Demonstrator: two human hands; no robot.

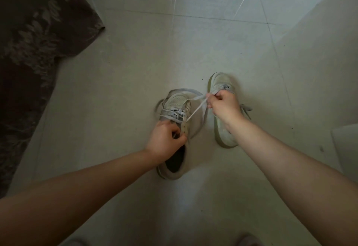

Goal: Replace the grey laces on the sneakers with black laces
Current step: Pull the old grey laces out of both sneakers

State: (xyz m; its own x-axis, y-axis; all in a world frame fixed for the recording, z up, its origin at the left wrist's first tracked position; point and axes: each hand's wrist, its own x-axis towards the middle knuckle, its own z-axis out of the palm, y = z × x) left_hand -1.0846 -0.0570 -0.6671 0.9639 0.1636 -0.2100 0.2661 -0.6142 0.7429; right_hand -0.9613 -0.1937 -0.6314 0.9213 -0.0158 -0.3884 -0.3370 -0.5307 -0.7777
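Two pale sneakers stand on the tiled floor. My left hand [166,139] grips the tongue and upper eyelet area of the left sneaker [175,108]. A grey lace [195,108] runs taut from that shoe's eyelets up and to the right. My right hand [222,106] pinches the lace's end above the right sneaker [220,82], which my wrist partly hides. The left sneaker's lower eyelets still carry crossed grey lace. A loose grey lace end [246,108] of the right sneaker shows behind my right hand. No black lace is in view.
A dark patterned cloth [34,51] covers the floor at the left. A pale flat object [346,145] sits at the right edge. Light grey tiles [213,32] stretch beyond the shoes.
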